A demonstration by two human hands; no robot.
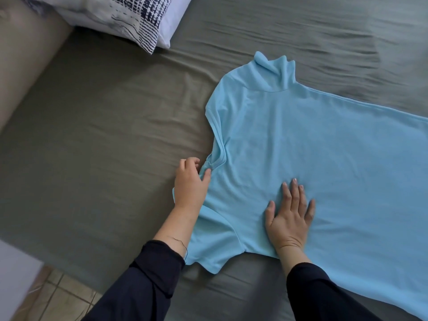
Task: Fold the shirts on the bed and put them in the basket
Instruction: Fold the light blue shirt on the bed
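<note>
A light blue shirt point(301, 147) with a high collar lies spread flat on the grey-green bed sheet point(104, 135), collar toward the top, body running off the right edge. My left hand point(191, 179) pinches a bunched bit of fabric at the shirt's left edge, near the sleeve seam. My right hand point(290, 216) lies flat with fingers spread on the shirt's body, pressing it down. A short sleeve sticks out toward me between my two forearms. No basket is in view.
A white pillow point(120, 17) with a dark blue pattern lies at the top left. A beige padded headboard point(30, 61) runs along the left. Tiled floor point(58, 295) and a pale blurred object point(16, 274) show at the bottom left corner.
</note>
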